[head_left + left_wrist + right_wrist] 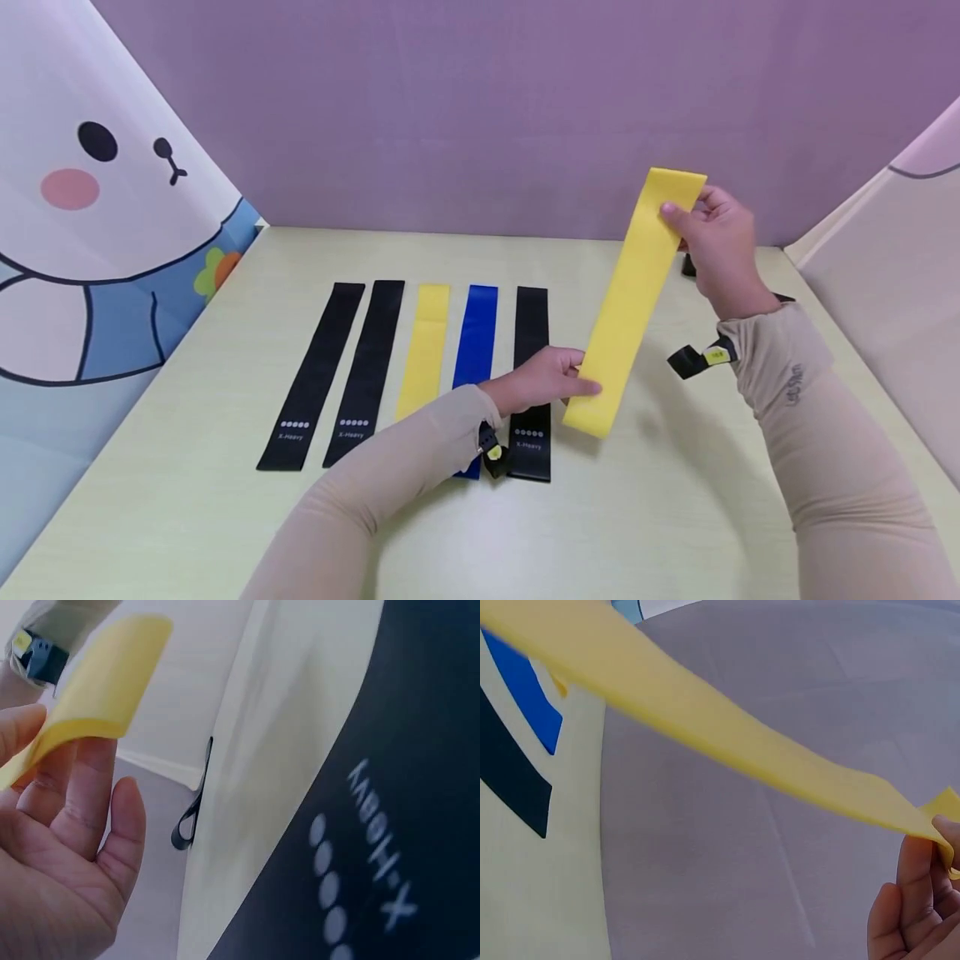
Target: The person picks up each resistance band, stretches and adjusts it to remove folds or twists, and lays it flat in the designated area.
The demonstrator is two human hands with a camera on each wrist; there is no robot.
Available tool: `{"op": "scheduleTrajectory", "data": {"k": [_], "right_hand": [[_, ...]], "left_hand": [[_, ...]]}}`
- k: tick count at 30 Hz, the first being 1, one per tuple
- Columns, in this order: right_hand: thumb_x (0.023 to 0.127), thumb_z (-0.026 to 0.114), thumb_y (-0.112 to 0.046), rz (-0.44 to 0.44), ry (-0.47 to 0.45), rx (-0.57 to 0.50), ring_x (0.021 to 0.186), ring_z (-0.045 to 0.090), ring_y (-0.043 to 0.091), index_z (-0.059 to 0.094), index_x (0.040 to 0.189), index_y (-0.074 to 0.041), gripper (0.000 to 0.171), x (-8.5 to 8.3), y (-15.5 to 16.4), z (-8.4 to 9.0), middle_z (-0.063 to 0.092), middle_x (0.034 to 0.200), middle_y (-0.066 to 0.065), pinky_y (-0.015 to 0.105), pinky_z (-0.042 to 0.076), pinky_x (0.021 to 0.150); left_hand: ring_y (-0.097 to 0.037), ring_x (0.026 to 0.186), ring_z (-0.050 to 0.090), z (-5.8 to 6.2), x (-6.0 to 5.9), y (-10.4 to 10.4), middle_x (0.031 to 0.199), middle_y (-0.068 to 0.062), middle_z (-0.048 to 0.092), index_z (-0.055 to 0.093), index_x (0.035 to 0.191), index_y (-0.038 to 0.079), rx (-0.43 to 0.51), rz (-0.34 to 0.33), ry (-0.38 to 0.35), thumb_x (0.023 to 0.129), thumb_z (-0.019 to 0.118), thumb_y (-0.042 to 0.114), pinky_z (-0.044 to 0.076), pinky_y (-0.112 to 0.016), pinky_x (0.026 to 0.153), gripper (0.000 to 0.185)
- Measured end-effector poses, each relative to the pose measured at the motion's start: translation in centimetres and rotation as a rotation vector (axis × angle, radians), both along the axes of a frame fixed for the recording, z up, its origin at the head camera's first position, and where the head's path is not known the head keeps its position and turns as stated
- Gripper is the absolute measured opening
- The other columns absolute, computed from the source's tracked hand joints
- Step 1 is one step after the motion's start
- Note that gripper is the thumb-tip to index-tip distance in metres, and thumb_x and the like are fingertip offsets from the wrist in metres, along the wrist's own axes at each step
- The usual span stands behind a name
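Observation:
A yellow resistance band (633, 300) is stretched out flat above the table, its upper end tilted to the right. My right hand (720, 242) pinches it near the top, thumb on the front face. Near the bottom end, my left hand (543, 381) pinches its left edge between thumb and fingers. In the left wrist view, the band (105, 682) curves over the fingers of the left hand (67, 840). The right wrist view shows the band (705, 727) running up left from the right hand (922, 900).
On the pale table (187, 467) lie a black band (311, 375), a second black band (367, 367), a yellow band (426, 350), a blue band (476, 333) and a black X-Heavy band (531, 325) below the left hand. A black item (688, 266) shows partly behind the right hand.

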State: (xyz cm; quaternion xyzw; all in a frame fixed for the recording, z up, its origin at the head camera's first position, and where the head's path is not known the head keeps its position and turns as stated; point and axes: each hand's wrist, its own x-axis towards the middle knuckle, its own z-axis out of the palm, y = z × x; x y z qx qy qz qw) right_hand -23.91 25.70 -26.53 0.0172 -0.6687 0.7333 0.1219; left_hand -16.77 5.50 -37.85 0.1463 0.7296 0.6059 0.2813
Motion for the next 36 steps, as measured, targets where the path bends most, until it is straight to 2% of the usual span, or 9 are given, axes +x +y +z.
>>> {"op": "scheduleTrajectory", "data": {"k": [5,9,15,24,32,36], "right_hand": [[0.083,0.074,-0.012,0.025,-0.064,0.079,0.070,0.067,0.006,0.060,0.106,-0.006,0.027,-0.6,0.2,-0.9,0.068,0.083,-0.005,0.017,0.052,0.059],[0.083,0.074,-0.016,0.029,-0.121,0.143,0.071,0.067,0.006,0.058,0.110,-0.006,0.032,-0.9,0.2,-1.6,0.067,0.084,-0.006,0.018,0.052,0.060],[0.087,0.071,-0.021,0.024,-0.149,0.229,0.074,0.067,0.004,0.056,0.119,-0.004,0.039,-1.3,0.2,-2.8,0.066,0.087,-0.009,0.018,0.053,0.063],[0.088,0.070,-0.017,0.042,-0.151,0.219,0.069,0.066,0.003,0.057,0.111,-0.006,0.029,-1.6,0.1,-4.4,0.066,0.078,-0.013,0.018,0.052,0.061],[0.091,0.067,-0.015,0.064,-0.170,0.274,0.067,0.065,0.002,0.055,0.118,-0.001,0.033,-2.3,0.1,-5.7,0.066,0.076,-0.015,0.019,0.052,0.060],[0.091,0.066,-0.011,0.096,-0.197,0.264,0.062,0.065,0.002,0.051,0.130,0.004,0.045,-2.9,0.1,-6.5,0.066,0.072,-0.014,0.018,0.052,0.057]], "left_hand": [[-0.013,0.068,0.066,-0.5,0.8,0.2,0.090,-0.016,0.072,0.064,0.113,-0.002,0.018,-0.006,-0.048,0.089,0.066,0.002,0.051,-0.026,0.058,0.025],[-0.017,0.073,0.069,-0.8,1.3,0.4,0.093,-0.017,0.072,0.064,0.115,-0.002,0.042,0.009,-0.094,0.088,0.065,-0.001,0.053,-0.027,0.060,0.028],[-0.022,0.080,0.070,-1.1,1.8,0.4,0.096,-0.016,0.072,0.064,0.116,-0.002,0.045,0.025,-0.107,0.088,0.065,0.000,0.054,-0.028,0.062,0.028],[-0.016,0.071,0.067,-1.6,2.1,0.1,0.091,-0.014,0.072,0.066,0.109,-0.001,0.014,0.030,-0.094,0.087,0.066,0.001,0.052,-0.026,0.060,0.022],[-0.014,0.067,0.065,-1.7,2.6,0.4,0.093,-0.014,0.072,0.064,0.110,-0.001,0.031,0.049,-0.130,0.088,0.064,0.001,0.050,-0.025,0.056,0.022],[-0.015,0.063,0.063,-1.7,3.1,0.7,0.090,-0.013,0.072,0.064,0.108,0.000,0.033,0.089,-0.162,0.089,0.063,0.002,0.049,-0.025,0.052,0.020]]}}
